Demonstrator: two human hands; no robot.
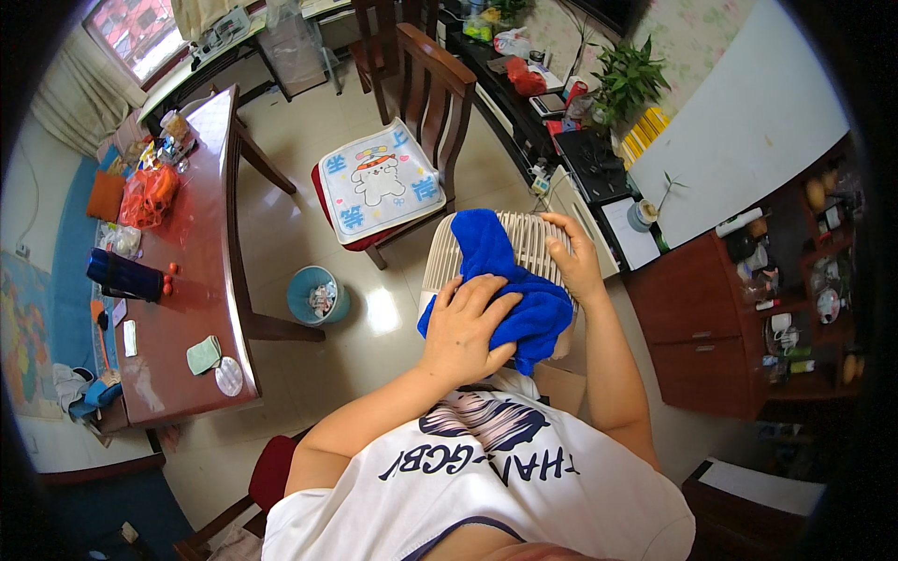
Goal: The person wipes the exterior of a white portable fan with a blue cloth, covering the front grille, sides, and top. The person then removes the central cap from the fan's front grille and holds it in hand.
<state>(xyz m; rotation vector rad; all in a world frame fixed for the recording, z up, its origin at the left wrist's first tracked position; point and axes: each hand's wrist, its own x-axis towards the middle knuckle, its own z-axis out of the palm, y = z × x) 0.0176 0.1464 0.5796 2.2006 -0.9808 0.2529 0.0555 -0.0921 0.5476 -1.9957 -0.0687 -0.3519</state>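
A beige plastic slatted grille (537,242), rounded at its corners, is in front of my chest; whether it belongs to a larger appliance is hidden. A blue towelling cloth (537,308) lies bunched across the slats, one end reaching the far edge. My left hand (466,326) presses on this cloth with fingers spread, holding it against the grille. At the grille's right side, my right hand (577,259) grips the edge, thumb on top and fingers partly out of sight.
Ahead stands a wooden chair (435,84) with a printed seat pad (382,179). A blue waste bin (319,296) is on the tiled floor to the left, near a wooden table (203,280) bearing a dark blue flask (126,275). Cabinets (691,329) line the right.
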